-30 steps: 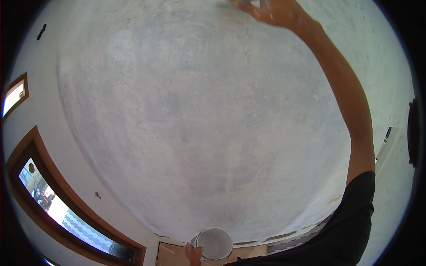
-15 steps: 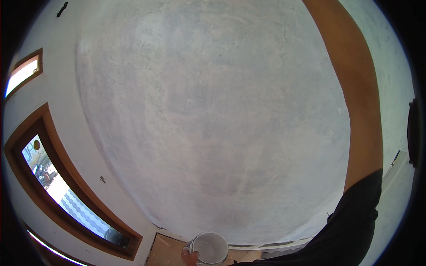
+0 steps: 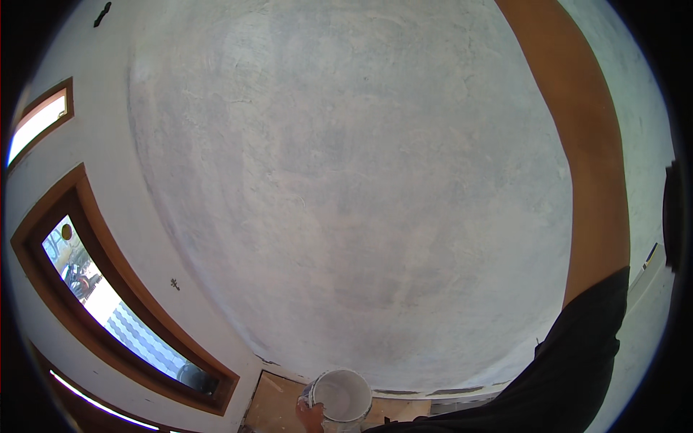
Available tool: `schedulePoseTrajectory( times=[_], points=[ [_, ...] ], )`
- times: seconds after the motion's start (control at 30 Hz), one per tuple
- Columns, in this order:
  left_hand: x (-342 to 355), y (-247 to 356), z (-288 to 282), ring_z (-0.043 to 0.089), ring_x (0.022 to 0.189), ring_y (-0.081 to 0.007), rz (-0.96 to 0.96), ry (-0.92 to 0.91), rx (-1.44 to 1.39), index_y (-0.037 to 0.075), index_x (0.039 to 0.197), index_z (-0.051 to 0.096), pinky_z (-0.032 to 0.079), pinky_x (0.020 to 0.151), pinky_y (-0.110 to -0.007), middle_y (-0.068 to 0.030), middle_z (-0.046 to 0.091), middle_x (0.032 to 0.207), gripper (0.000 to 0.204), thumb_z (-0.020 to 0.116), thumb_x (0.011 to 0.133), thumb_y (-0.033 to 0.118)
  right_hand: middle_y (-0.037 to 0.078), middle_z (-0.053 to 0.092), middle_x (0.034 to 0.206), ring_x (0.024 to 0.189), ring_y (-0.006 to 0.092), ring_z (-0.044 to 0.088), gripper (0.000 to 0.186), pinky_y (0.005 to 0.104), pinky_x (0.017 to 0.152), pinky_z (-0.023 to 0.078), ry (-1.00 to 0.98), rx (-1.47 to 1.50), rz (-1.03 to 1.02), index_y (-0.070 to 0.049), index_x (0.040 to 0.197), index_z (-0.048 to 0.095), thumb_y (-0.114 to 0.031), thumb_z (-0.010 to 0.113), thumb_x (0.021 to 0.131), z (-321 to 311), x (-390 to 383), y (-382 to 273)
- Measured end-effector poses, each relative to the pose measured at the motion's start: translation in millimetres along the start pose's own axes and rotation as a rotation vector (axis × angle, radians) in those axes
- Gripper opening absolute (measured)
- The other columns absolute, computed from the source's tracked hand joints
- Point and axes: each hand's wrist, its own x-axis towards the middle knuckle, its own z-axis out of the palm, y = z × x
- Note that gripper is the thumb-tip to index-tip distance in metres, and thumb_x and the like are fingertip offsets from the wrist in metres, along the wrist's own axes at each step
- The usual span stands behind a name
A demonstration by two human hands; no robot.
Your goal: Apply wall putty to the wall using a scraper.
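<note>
Down near the lower edge, a white bucket (image 3: 345,395) is in the left hand (image 3: 310,416), in front of a patchy wall (image 3: 346,202).

Behind the bucket, the wall spreads upward in cloudy grey and white, with faint rough streaks; brown boarding (image 3: 271,400) shows beside the bucket. Further left, a side wall (image 3: 123,180) carries a small window (image 3: 40,124) and a larger brown wooden frame (image 3: 119,278) with glass. The left hand is closed on the bucket's rim; the right arm (image 3: 595,159) reaches up past the top edge, its hand out of sight, so I cannot tell its grip.
</note>
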Motion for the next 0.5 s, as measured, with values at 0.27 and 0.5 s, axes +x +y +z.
schedulePoseTrajectory(
  times=[0.27, 0.5],
  points=[
    [-12.1, 8.1, -20.7, 0.054, 0.078, -0.0475, -0.095, -0.034, 0.030, -0.005, 0.096, 0.055, 0.043, 0.068, -0.054, -0.0283, 0.058, 0.084, 0.044, 0.070, 0.073, 0.030, 0.021, 0.063, 0.097, 0.087, 0.0306, 0.060, 0.040, 0.0390, 0.076, 0.048, 0.299, -0.312, -0.145, 0.005, 0.098, 0.061, -0.031, 0.067, 0.080, 29.0, -6.6, 2.2],
    [4.0, 46.5, -55.5, 0.054, 0.083, -0.0424, -0.296, -0.063, -0.105, -0.003, 0.098, 0.051, 0.044, 0.074, -0.048, -0.0263, 0.056, 0.090, 0.049, 0.069, 0.063, 0.025, 0.017, 0.065, 0.079, 0.080, 0.0357, 0.060, 0.018, 0.0456, 0.073, 0.047, 0.268, -0.559, -0.340, -0.005, 0.085, 0.066, -0.015, 0.061, 0.071, 81.7, -32.3, -16.2]
  ],
)
